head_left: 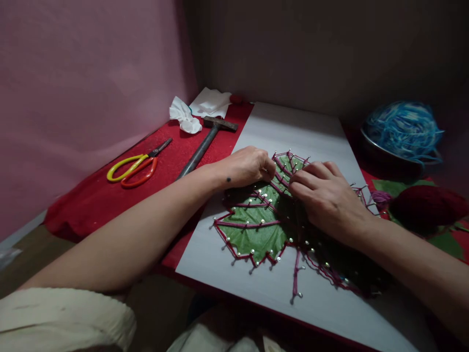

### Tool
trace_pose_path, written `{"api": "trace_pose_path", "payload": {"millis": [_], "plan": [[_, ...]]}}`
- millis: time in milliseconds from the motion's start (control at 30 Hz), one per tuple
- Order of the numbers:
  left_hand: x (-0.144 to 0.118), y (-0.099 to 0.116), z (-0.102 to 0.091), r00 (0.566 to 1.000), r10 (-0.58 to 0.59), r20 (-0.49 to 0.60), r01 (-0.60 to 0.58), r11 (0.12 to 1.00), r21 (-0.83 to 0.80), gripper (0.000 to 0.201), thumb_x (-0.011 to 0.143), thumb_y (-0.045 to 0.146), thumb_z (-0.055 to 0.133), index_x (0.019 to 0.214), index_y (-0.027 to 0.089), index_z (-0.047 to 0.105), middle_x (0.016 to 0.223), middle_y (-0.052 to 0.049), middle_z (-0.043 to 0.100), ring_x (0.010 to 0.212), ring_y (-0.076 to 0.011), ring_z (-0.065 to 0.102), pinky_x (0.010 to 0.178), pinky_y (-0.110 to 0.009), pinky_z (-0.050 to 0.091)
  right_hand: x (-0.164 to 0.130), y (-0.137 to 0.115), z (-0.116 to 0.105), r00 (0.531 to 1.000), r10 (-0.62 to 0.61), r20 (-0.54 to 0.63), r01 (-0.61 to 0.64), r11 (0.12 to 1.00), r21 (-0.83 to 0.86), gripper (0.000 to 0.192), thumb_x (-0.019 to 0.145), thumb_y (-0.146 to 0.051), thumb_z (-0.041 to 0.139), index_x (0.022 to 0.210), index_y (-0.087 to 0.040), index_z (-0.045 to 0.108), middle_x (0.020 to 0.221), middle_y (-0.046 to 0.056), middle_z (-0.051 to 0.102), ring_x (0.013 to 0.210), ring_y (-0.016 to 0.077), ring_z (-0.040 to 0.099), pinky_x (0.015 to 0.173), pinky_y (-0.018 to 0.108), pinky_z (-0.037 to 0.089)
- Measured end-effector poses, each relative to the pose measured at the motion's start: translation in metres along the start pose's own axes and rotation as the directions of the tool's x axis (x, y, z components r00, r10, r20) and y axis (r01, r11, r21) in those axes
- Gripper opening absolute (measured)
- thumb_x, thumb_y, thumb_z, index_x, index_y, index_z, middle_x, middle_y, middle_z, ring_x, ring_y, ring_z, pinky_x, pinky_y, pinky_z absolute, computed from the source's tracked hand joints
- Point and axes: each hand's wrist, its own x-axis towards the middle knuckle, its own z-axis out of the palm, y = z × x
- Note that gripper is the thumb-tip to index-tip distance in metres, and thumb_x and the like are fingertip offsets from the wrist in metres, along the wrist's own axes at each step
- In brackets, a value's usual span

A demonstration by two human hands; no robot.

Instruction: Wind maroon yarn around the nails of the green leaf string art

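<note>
A green leaf point(252, 232) lies on a white board point(304, 120), ringed by several nails point(263, 222). Dark red and purple yarn point(245, 225) runs from nail to nail along its edge and veins. Over the leaf's upper left part, my left hand point(252, 165) is closed, its fingertips pinched at the yarn near the nails. Just to the right, my right hand point(324, 195) bends over the leaf's middle with fingers curled down. Whatever its fingertips hold is hidden beneath the hand. A purple yarn stem point(296, 274) stretches down to a nail near the front.
Left of the board, scissors point(142, 166) with yellow and orange handles and a hammer point(207, 144) lie on red cloth point(91, 195). Crumpled white tissue point(184, 116) sits behind. At right are a bowl point(388, 154) of blue yarn point(405, 129) and a dark red yarn ball point(427, 205).
</note>
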Motion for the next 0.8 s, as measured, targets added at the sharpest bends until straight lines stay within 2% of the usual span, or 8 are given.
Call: {"api": "trace_pose_path", "payload": {"millis": [100,200,400,600,700,800], "plan": [[-0.001,-0.001,-0.002,1.000,0.020,-0.002,-0.020,0.999,-0.040,0.018,0.081,0.018,0.056,0.080,0.019,0.075,0.078,-0.002,0.064,0.071,-0.0112,0.056,0.066,-0.022,0.038,0.000,0.000,0.000,0.999,0.041,0.008,-0.041,0.998,-0.039,0.021,0.081,-0.007,0.045,0.077,-0.020,0.060,0.082,0.008,0.063,0.083,0.0248,0.045,0.074,0.037,0.030],[-0.001,-0.001,-0.001,0.998,0.061,-0.012,-0.061,0.998,-0.006,0.019,0.080,0.014,0.056,0.076,0.019,0.074,0.073,-0.001,0.061,0.067,-0.0103,0.055,0.064,-0.021,0.037,-0.001,0.002,0.003,0.996,0.087,-0.012,-0.087,0.994,-0.061,0.020,0.081,-0.007,0.046,0.074,-0.020,0.058,0.074,0.007,0.061,0.078,0.0233,0.044,0.070,0.035,0.029],[-0.003,0.002,-0.002,0.994,0.112,-0.015,-0.110,0.989,0.104,0.021,0.079,0.012,0.054,0.070,0.018,0.073,0.072,-0.002,0.055,0.064,-0.0103,0.051,0.061,-0.021,0.035,-0.002,0.004,0.002,1.000,0.005,-0.031,-0.007,0.999,-0.051,0.021,0.081,-0.005,0.046,0.068,-0.019,0.056,0.066,0.004,0.057,0.072,0.0208,0.043,0.071,0.034,0.028],[-0.006,0.004,-0.004,0.990,0.139,0.034,-0.142,0.983,0.114,0.023,0.082,0.013,0.053,0.079,0.022,0.073,0.078,-0.003,0.053,0.067,-0.0106,0.049,0.061,-0.023,0.033,0.002,0.001,-0.003,0.998,-0.044,0.053,0.041,0.998,0.055,0.020,0.086,-0.017,0.048,0.068,-0.018,0.057,0.067,0.004,0.059,0.072,0.0197,0.045,0.071,0.035,0.028],[-0.007,0.006,-0.002,0.985,0.172,0.003,-0.170,0.970,0.177,0.024,0.083,0.014,0.053,0.085,0.026,0.074,0.081,-0.004,0.053,0.076,-0.0145,0.049,0.062,-0.025,0.032,0.007,-0.001,0.000,0.991,-0.094,0.095,0.091,0.995,0.041,0.020,0.084,-0.016,0.048,0.066,-0.018,0.056,0.063,0.004,0.058,0.070,0.0193,0.046,0.070,0.035,0.027],[-0.008,0.010,-0.001,0.975,0.221,-0.024,-0.209,0.948,0.239,0.028,0.082,0.012,0.053,0.084,0.028,0.075,0.084,-0.006,0.054,0.084,-0.0192,0.045,0.066,-0.029,0.032,0.008,0.000,0.003,0.991,-0.094,0.090,0.088,0.994,0.071,0.022,0.085,-0.016,0.046,0.066,-0.017,0.057,0.062,0.004,0.060,0.069,0.0180,0.048,0.071,0.035,0.028]]}}
